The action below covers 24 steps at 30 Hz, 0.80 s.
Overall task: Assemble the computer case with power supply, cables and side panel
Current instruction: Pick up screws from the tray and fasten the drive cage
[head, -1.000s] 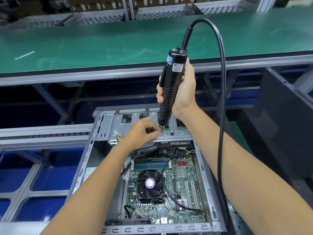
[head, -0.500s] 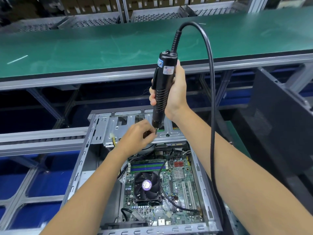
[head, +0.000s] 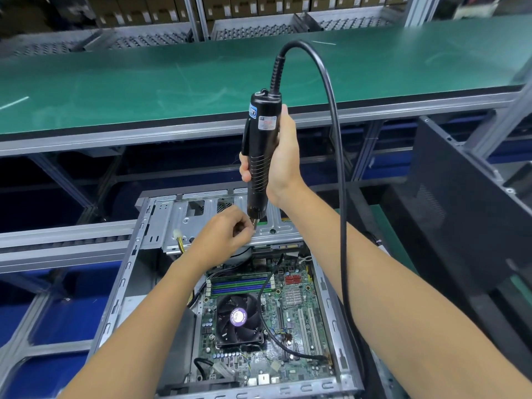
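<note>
Computer case (head: pixel 138 254), open, 6 o'clock below green counter (head: pixel 172 82). My right hand (head: pixel 283 156) grasps electric screwdriver (head: pixel 260 151) upright; my left hand (head: pixel 227 237) pinches at its bit on drive-bay bracket (head: pixel 276 226) edge. Side panel (head: pixel 472 214) at 3 o'clock.

Right hand (head: pixel 283 156) grips screwdriver (head: pixel 260 151) over case (head: pixel 161 223).

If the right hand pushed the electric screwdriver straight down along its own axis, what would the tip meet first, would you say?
Most likely the screw pinched in the left hand fingertips, right under the electric screwdriver bit; beneath that, the silver drive bracket. The right hand grips the tool; depth is uncertain.
</note>
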### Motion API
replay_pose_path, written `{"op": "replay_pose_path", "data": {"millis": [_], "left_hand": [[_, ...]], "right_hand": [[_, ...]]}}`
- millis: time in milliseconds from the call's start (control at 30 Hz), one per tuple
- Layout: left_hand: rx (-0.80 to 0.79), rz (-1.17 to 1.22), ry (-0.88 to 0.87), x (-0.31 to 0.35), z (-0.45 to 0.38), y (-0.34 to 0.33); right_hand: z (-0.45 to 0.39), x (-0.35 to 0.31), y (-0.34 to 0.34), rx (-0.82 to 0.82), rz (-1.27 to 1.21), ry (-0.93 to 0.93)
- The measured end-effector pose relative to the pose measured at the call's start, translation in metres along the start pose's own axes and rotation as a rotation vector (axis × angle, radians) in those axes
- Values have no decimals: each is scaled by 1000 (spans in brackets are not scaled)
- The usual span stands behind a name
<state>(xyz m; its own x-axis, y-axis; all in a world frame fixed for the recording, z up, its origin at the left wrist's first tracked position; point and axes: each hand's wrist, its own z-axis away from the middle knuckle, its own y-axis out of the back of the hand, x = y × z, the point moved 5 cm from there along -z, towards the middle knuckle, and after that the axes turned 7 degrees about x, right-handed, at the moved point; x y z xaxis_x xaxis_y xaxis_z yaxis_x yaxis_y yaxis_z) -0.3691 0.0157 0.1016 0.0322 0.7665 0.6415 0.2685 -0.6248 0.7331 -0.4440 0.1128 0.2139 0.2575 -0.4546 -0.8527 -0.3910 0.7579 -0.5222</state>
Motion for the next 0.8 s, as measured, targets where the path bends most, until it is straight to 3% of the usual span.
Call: {"op": "replay_pose_path", "data": {"millis": [300,633,800], "left_hand": [[53,405,262,-5,-2,10],[79,688,357,-3,3,14],[67,700,363,0,4,10]], "right_hand": [[1,-6,-1,27,-45,1],[-2,-22,3,70,-220,78],[-3,-24,6,58,-234,96]]}}
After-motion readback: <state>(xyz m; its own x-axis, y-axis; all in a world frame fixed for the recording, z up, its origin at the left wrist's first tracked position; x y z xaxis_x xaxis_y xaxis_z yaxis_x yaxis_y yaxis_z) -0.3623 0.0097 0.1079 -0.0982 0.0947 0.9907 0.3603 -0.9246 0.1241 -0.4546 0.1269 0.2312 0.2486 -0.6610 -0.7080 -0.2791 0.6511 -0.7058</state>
